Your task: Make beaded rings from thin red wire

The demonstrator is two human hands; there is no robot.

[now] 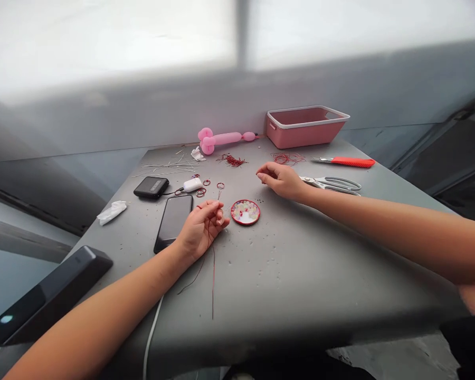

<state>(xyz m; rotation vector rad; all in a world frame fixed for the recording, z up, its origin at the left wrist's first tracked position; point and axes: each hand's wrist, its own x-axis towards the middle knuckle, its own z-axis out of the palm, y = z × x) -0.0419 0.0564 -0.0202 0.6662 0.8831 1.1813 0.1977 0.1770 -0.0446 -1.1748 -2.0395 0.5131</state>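
My left hand (203, 227) is closed in a pinch around dark red cord (213, 285). Two long tails dangle below the fingers, and short thin ends poke up above them. Just right of it lies a round red-rimmed dish (245, 217) with small pale and red beads inside. My right hand (279, 179) hovers over the table beyond the dish, thumb and fingers drawn together; whatever is between them is too small to see. Beside its wrist are grey-handled scissors (334, 183). Several small dark red cord rings (201, 192) sit past my left hand.
A pink basket (301, 134), a pink twisted balloon (225, 139) and red cord bundles (233, 160) are at the back. A red utility knife (352, 162) lies right. Leftward are a phone (174, 219), a black power bank (151, 187), white earbud case (192, 184) and thin wires (166, 169).
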